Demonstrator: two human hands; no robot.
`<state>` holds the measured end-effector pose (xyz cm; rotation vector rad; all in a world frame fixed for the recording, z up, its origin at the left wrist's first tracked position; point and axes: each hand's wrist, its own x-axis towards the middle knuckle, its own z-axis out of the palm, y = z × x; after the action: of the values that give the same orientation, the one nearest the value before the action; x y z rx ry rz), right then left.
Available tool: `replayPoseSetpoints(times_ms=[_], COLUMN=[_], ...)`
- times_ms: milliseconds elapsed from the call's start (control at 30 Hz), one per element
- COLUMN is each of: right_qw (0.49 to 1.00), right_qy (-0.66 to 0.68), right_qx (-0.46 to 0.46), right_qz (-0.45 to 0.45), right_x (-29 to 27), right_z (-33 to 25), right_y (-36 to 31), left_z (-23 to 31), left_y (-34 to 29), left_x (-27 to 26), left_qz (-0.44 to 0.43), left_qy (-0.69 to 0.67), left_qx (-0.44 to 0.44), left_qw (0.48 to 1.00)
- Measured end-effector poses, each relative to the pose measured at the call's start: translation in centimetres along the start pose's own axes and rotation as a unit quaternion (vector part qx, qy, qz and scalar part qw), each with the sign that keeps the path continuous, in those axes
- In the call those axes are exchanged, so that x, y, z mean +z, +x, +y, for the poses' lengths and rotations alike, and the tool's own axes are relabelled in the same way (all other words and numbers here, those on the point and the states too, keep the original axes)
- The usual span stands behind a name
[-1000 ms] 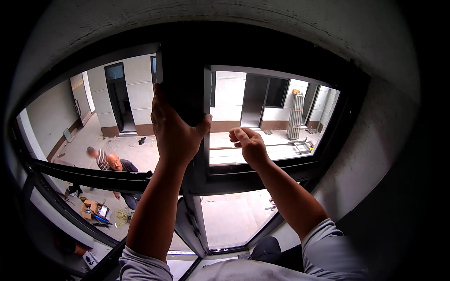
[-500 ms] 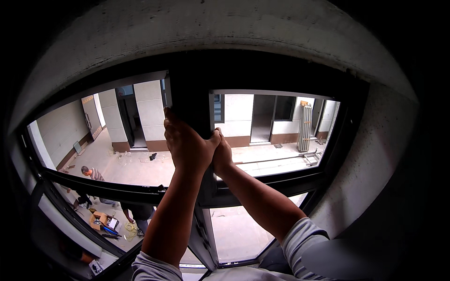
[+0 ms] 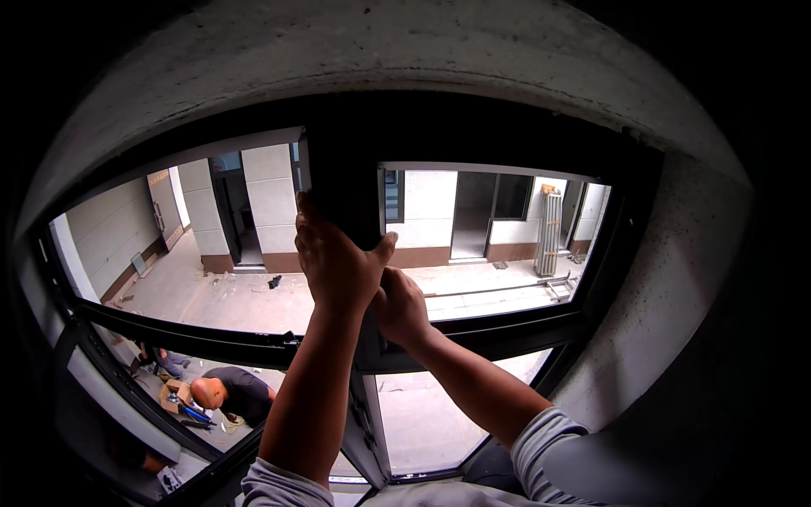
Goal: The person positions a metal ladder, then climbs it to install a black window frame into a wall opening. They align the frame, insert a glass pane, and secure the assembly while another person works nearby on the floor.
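A dark window frame [image 3: 342, 144] fills the view, with a broad upright post [image 3: 345, 182] in its middle. My left hand [image 3: 338, 266] is wrapped around this post, its fingers along the left edge and its thumb pointing up at the right edge. Just below and right of that thumb, my right hand [image 3: 403, 306] presses against the post's right side with its fingers curled in. Whatever those fingers may hold is hidden behind the hand and in the dark of the post. Both arms reach up and forward.
A dark crossbar [image 3: 186, 329] runs left below the upper opening. Plastered wall [image 3: 676, 279] borders the frame on the right. Outside, a person in a dark top [image 3: 241, 390] bends beside an open cardboard box [image 3: 175, 395]. A bundle of pale panels [image 3: 549, 232] leans against the far wall.
My right hand has slid down the post, away from my left thumb, and its fingers have curled. My left hand stays put. Outside, the dark-clothed person has bent down; the striped shirt no longer shows.
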<state>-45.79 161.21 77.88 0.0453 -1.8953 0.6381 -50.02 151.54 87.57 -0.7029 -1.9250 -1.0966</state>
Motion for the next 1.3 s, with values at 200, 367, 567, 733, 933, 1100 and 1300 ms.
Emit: replayPoseSetpoints(times_ms=[200, 367, 567, 733, 933, 1100, 1300], right_qw=[1.0, 0.999, 0.99, 0.935, 0.907, 0.879, 0.822], right_qy=[0.02, 0.03, 0.139, 0.299, 0.309, 0.412, 0.472], right_qx=[-0.008, -0.022, 0.031, 0.151, 0.225, 0.231, 0.307], right_qz=[0.004, -0.015, 0.0, -0.118, -0.174, 0.062, 0.09], right_x=[0.1, 0.0, 0.0, -1.4, -3.0, -11.6, -21.9], right_z=[0.8, 1.8, 0.7, 2.3, 2.4, 1.7, -0.5], right_y=[-0.5, -0.3, -0.6, -0.8, -0.1, 6.0, 13.3], left_z=[-0.1, -0.1, -0.4, -0.6, -1.0, -1.8, -2.1], left_y=[0.0, 0.0, 0.1, -0.2, -0.1, 0.1, 0.2], left_x=[0.2, 0.2, 0.1, 0.3, 0.3, 0.9, 0.7], left_qz=[0.012, 0.018, 0.025, 0.031, 0.037, 0.068, 0.044], left_qy=[-0.005, -0.005, -0.001, -0.029, -0.036, -0.013, -0.014], left_qx=[0.018, 0.026, 0.029, 0.044, 0.049, 0.091, 0.075], left_qw=[1.0, 1.0, 0.999, 0.998, 0.997, 0.993, 0.996])
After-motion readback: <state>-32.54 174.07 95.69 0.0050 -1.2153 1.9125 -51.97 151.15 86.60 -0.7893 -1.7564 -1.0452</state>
